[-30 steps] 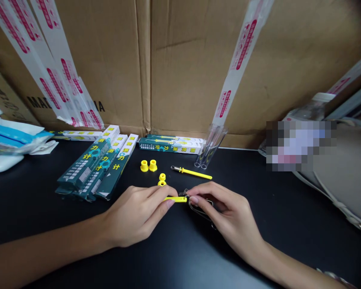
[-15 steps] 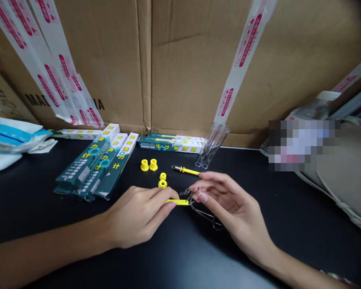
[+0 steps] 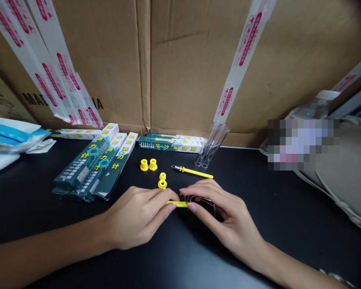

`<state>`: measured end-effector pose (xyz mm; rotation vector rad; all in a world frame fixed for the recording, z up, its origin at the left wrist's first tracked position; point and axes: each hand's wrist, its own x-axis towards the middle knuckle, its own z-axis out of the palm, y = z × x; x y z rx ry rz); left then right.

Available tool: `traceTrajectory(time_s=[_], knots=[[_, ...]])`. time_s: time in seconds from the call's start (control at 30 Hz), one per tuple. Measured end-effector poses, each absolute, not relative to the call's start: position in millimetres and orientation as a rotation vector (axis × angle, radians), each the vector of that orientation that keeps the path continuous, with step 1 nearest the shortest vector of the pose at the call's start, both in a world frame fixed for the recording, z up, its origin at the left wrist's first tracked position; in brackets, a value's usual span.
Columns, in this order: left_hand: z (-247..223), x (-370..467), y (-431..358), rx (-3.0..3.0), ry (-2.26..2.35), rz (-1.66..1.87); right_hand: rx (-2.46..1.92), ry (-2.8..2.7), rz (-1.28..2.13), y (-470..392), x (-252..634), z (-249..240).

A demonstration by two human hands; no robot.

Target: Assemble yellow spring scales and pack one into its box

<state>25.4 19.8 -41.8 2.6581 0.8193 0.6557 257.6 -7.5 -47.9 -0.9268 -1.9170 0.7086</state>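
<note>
Between thumb and fingers my left hand (image 3: 141,214) pinches a yellow plastic rod (image 3: 179,204), which points right. At the rod's right end, my right hand (image 3: 225,212) closes its thumb and fingertips around a bent metal wire hook (image 3: 209,202); part of the hook is hidden by the fingers. Just beyond the hands lies a second yellow rod (image 3: 197,172) with a metal spring at its left end. Two small yellow rings (image 3: 162,183) sit beside my left fingers, and two yellow flanged caps (image 3: 153,164) stand behind them.
Two clear plastic tubes (image 3: 209,150) lean against a large cardboard box (image 3: 183,60). Several green printed boxes (image 3: 90,164) are stacked at left, and more thin boxes (image 3: 171,143) lie behind. A plastic bottle (image 3: 317,106) and a beige bag (image 3: 343,168) are at right, a blue-white packet (image 3: 15,134) at left.
My right hand has moved slightly left and turned over the rod's end, its fingers closing in on the wire hook. The second yellow rod is now uncovered. My left hand stays put.
</note>
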Motion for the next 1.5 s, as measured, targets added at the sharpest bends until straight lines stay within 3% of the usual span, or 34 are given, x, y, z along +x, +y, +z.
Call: traceTrajectory(time_s=[0.53, 0.93, 1.3, 1.5], knots=[[-45.3, 26.2, 19.8, 2.638, 0.702, 1.009, -0.996, -1.858, 0.915, -10.6, 253.8, -52.7], [-39.1, 25.5, 22.7, 2.478, 0.506, 1.014, -0.984, -1.361, 1.520, -14.0, 238.6, -39.7], [-40.5, 27.1, 19.6, 2.482, 0.776, 0.981, -1.051, -1.439, 1.378, -18.6, 235.7, -43.3], [-42.4, 26.7, 18.4, 2.655, 0.765, 0.983, -0.997, -1.233, 1.652, -18.7, 234.6, -39.3]])
